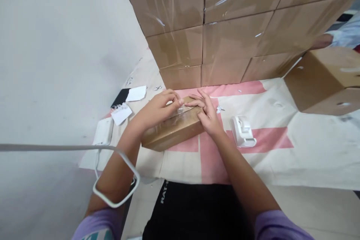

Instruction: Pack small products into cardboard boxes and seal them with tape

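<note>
A small brown cardboard box (176,135) lies on the cloth in front of me, set at a slant. Clear tape (184,109) glints on its top, between my two hands. My left hand (164,107) rests over the box's far left side, thumb and index finger pinched together at the tape. Over the right end is my right hand (206,114), its fingers stretched out and apart, the thumb touching the box's edge. The fingertips of both hands nearly meet. A white tape dispenser (243,132) stands to the right of the box.
Stacked cardboard boxes (230,37) wrapped in clear film rise behind. An open carton (317,82) stands at right, near another person's arm (322,41). White papers (136,93), a white device (103,131) and a wall (56,63) are at left. A white cable (123,153) crosses my left arm.
</note>
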`<state>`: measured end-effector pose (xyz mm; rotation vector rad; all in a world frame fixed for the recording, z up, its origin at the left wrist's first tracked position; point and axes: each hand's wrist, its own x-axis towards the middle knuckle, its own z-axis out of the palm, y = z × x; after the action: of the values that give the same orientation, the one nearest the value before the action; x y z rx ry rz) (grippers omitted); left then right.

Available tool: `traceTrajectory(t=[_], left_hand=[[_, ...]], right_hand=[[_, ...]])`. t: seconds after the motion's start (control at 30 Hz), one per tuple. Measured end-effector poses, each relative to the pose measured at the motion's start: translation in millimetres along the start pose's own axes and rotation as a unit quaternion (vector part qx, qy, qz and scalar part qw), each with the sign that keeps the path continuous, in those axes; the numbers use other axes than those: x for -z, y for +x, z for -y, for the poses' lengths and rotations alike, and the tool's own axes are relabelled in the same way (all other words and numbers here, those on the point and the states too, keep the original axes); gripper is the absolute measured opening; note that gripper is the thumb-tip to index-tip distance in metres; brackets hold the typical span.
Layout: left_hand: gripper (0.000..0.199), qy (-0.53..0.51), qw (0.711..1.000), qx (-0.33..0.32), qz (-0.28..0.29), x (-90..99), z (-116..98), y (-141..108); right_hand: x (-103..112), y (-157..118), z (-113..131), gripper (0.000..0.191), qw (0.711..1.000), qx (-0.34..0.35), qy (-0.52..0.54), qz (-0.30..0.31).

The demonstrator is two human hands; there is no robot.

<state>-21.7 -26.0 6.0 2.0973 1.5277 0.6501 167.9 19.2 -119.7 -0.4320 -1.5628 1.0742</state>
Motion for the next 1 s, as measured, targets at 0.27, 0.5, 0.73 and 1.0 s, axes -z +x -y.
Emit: traceTrajectory(t=[0.27,0.5,0.73,1.0], left_hand=[[0.06,0.118,0.992,0.032,0.015,-10.8,25.1,9.5],[0.056,0.041,0.998,0.002,-0.045,-11.5,28.6,7.1],[0.064,-0.191,0.977,-0.062,-0.076,-10.4,24.3,10.0],[0.043,-0.044,0.999,-0.002,0.031,-17.7,26.0,8.2]], right_hand=[[-1.9,1.8,0.2,0.068,1.0,-0.01,0.021,-0.003],[-1.9,1.7,1.8,0.067,1.0,-0.008,0.028,-0.006],[-2.5,1.6,0.4,0.065,0.999,-0.001,0.043,-0.008],[-3.1,2.1,-0.5,0.063,0.999,-0.004,0.045,-0.013]])
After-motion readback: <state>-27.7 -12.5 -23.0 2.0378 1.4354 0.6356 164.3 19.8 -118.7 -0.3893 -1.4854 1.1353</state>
